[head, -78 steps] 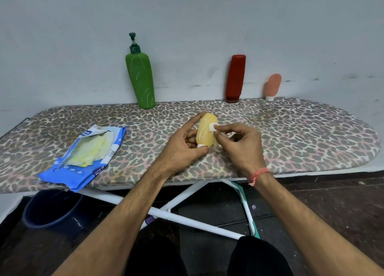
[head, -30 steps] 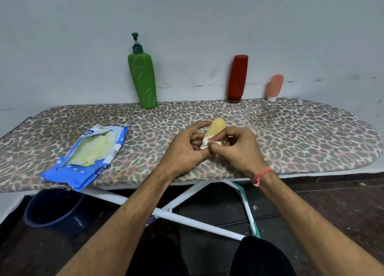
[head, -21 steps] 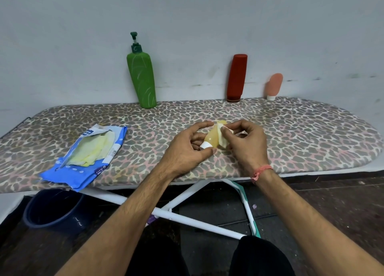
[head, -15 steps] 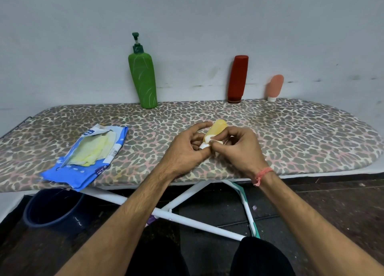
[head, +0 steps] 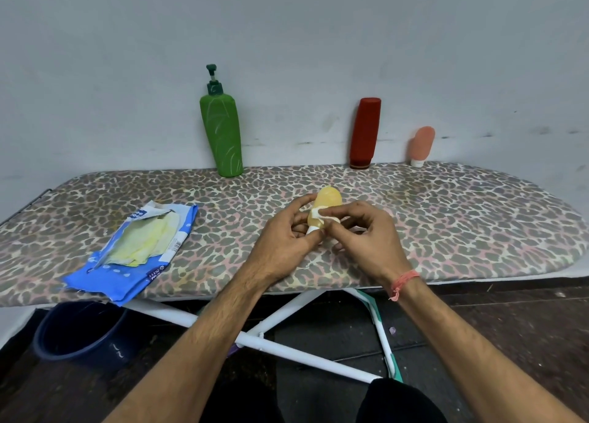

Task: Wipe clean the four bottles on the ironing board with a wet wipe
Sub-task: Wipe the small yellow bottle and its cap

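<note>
One yellow bottle (head: 325,204) sits in the left hand (head: 283,241), fingers curled round its cap end, long axis pointing away; right hand (head: 366,234) pinches the wet wipe (head: 318,214) against its near side.

The ironing board (head: 446,218) wears a leopard-spot cover in grey, tan and pink. Along its far edge stand a green pump bottle (head: 222,132), a dark red bottle (head: 364,132) and a salmon-pink tube (head: 422,145). The held bottle (head: 326,201) is translucent yellow-orange with a white cap; the wipe (head: 318,213) is white. Near the left end lies a blue wipes pack (head: 134,250).
</note>
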